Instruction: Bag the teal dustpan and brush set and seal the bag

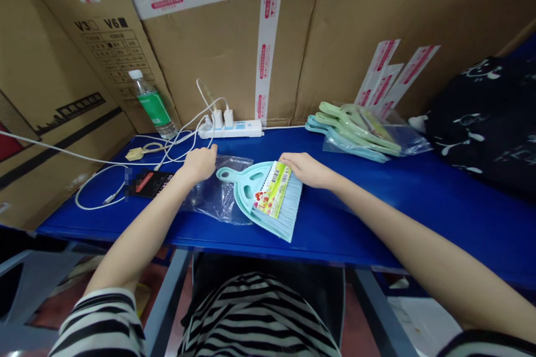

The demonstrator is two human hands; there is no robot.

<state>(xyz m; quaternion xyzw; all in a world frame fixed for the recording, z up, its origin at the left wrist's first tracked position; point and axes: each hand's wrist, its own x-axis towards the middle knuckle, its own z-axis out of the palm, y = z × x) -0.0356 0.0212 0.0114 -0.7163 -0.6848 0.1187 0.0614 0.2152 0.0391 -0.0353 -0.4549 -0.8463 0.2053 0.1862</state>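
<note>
A light-blue dustpan (pixel 242 192) lies on the table with a small brush (pixel 288 209) nested in it. A printed card (pixel 273 189) in yellow-green and white covers part of both. My right hand (pixel 307 169) grips the set at its upper right edge, fingers curled over the card's top corner. A clear plastic bag (pixel 220 198) lies flat, partly under the dustpan's handle. At the bag's upper left corner is my left hand (pixel 200 164), closed, with the thumb out; its fingertips are mostly hidden.
More green and blue dustpan sets (pixel 355 128) in clear bags lie at the back right, beside a dark patterned bag (pixel 486 122). A power strip (pixel 234 129) with white cables, a water bottle (pixel 154 105) and a black phone-like device (pixel 153 184) are on the left. Cardboard (pixel 226 39) stands behind.
</note>
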